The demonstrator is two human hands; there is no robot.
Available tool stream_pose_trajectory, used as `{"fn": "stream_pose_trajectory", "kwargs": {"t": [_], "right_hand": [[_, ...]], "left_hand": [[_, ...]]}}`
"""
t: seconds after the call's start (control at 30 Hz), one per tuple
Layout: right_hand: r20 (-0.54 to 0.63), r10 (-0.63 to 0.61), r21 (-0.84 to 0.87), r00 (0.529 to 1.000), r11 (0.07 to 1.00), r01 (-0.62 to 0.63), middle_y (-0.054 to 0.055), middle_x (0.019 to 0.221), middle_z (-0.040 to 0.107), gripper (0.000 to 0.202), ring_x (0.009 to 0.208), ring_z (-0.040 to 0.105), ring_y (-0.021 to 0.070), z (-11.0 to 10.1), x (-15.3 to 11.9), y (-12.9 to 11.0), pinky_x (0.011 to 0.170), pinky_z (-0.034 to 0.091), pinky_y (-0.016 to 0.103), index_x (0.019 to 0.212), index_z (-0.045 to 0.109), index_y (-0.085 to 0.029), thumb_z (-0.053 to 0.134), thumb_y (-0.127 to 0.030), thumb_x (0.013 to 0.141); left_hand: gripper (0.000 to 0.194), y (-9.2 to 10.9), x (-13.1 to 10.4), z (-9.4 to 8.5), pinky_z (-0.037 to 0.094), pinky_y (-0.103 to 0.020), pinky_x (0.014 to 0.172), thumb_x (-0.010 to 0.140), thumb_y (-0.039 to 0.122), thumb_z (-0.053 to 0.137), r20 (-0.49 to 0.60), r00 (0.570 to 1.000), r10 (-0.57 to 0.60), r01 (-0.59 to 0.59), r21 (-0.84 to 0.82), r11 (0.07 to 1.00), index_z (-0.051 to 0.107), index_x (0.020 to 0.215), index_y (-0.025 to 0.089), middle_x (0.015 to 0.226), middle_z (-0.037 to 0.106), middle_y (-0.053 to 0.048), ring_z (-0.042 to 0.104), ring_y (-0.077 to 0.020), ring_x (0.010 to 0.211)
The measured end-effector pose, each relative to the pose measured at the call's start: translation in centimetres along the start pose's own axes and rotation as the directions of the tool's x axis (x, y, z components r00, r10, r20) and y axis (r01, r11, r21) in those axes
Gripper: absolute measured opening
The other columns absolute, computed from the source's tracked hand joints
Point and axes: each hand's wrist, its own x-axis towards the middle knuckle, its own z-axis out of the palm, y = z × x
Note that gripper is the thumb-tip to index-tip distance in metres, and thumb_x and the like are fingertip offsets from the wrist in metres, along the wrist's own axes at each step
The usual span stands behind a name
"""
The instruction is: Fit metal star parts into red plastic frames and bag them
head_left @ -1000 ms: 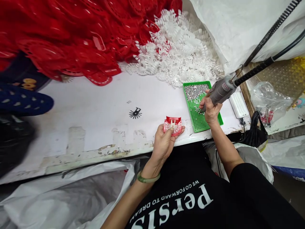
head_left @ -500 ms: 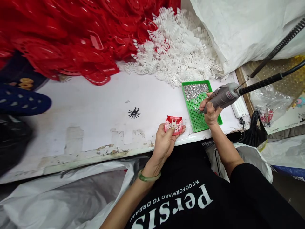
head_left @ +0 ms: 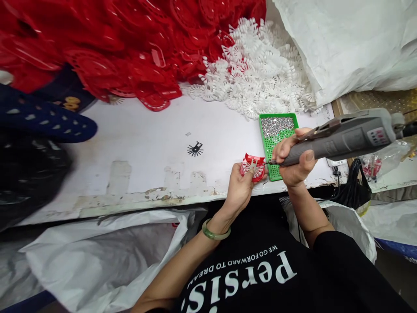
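Observation:
My left hand (head_left: 241,184) grips a small red plastic part (head_left: 259,172) near the table's front edge, the thumb pressing on a white fan-shaped piece (head_left: 251,167) that lies inside it. In my right hand (head_left: 295,167) is a grey electric screwdriver (head_left: 345,137), held almost level with its tip pointing left. That tip is at the right side of the red part; whether it touches cannot be made out. Beneath the right hand stands a green perforated tray (head_left: 270,150) with many small silver screws (head_left: 276,126) at its far end.
Red plastic parts (head_left: 130,56) are heaped at the back left, beside a pile of white fan-shaped pieces (head_left: 250,82). A black spoked piece (head_left: 195,149) lies mid-table. At the left are a dark blue patterned sleeve (head_left: 48,117) and a black bag (head_left: 29,174). White sacks (head_left: 107,256) hang below the edge.
The screwdriver has come up from the tray, levelled out and moved its tip to the red part. My left hand still holds the red part. The view has shifted somewhat.

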Motion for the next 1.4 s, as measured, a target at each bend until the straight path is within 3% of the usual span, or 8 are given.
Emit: {"fn": "stream_pose_trajectory", "kwargs": {"t": [0.13,0.37,0.6,0.83,1.03,1.2,1.4], "right_hand": [[0.049,0.017,0.101,0.999,0.995,-0.022,-0.009,0.056,0.036,0.043,0.04,0.038,0.0081,1.3,-1.0,0.3,0.04,0.039,0.023,0.106,0.049,-0.03,0.048,-0.067,0.084],[0.052,0.037,0.219,0.998,0.975,-0.048,-0.009,0.057,0.041,0.039,0.04,0.04,0.0076,1.7,-1.4,1.0,0.041,0.04,0.022,0.102,0.05,-0.026,0.054,-0.06,0.083],[0.034,0.117,0.077,0.993,0.99,-0.119,-0.009,0.056,0.038,0.056,0.04,0.035,0.0086,1.3,-2.0,1.6,0.048,0.047,0.029,0.108,0.049,-0.027,0.05,-0.073,0.077],[-0.005,0.066,0.126,0.998,0.99,-0.065,-0.01,0.054,0.04,0.05,0.039,0.036,0.0092,1.1,-2.1,1.9,0.052,0.051,0.032,0.103,0.049,-0.029,0.056,-0.069,0.075],[0.016,-0.018,0.22,1.0,0.975,0.015,-0.01,0.054,0.041,0.04,0.036,0.033,0.0083,1.4,-1.9,1.8,0.05,0.051,0.03,0.1,0.05,-0.03,0.055,-0.063,0.079],[-0.012,0.028,0.082,1.0,0.996,-0.027,-0.009,0.055,0.036,0.053,0.039,0.034,0.0098,1.4,-2.1,1.7,0.052,0.051,0.032,0.106,0.049,-0.029,0.05,-0.073,0.077],[0.039,-0.023,0.066,0.999,0.998,0.02,-0.008,0.059,0.032,0.05,0.042,0.034,0.0098,1.2,-2.3,2.2,0.051,0.047,0.03,0.113,0.046,-0.031,0.045,-0.07,0.081]], "left_hand": [[0.035,0.3,-0.3,0.5,0.06,-0.036,0.076,0.074,0.026,0.073,-0.039,0.999,0.016,-0.016,0.004,1.0,0.044,0.092,0.019,0.09,0.067,-0.002,0.07,-0.0156,0.079],[0.029,0.5,-0.4,0.6,0.056,-0.026,0.07,0.074,0.02,0.07,-0.101,0.995,0.022,-0.021,0.009,1.0,0.046,0.09,0.017,0.085,0.063,0.001,0.066,-0.0116,0.077],[0.024,0.4,-0.3,0.6,0.055,-0.025,0.07,0.074,0.015,0.064,-0.112,0.994,0.016,-0.016,0.006,1.0,0.046,0.09,0.018,0.084,0.061,0.001,0.065,-0.0111,0.076],[0.03,0.7,-0.3,0.6,0.057,-0.029,0.071,0.073,0.02,0.069,-0.082,0.996,0.031,-0.03,0.006,1.0,0.045,0.09,0.019,0.084,0.062,0.001,0.066,-0.0133,0.076],[0.027,0.9,-0.2,0.7,0.054,-0.024,0.065,0.074,0.019,0.068,-0.081,0.995,0.063,-0.059,0.049,0.997,0.046,0.09,0.018,0.083,0.061,0.002,0.062,-0.01,0.069],[0.023,1.3,-0.4,0.9,0.048,-0.019,0.054,0.076,0.013,0.065,-0.095,0.993,0.076,-0.065,0.115,0.991,0.046,0.087,0.018,0.08,0.061,0.002,0.054,-0.006,0.056],[0.027,1.5,-0.4,0.7,0.052,-0.024,0.059,0.077,0.02,0.07,-0.089,0.993,0.074,-0.063,0.123,0.99,0.045,0.088,0.019,0.081,0.06,0.001,0.056,-0.0085,0.059]]}}
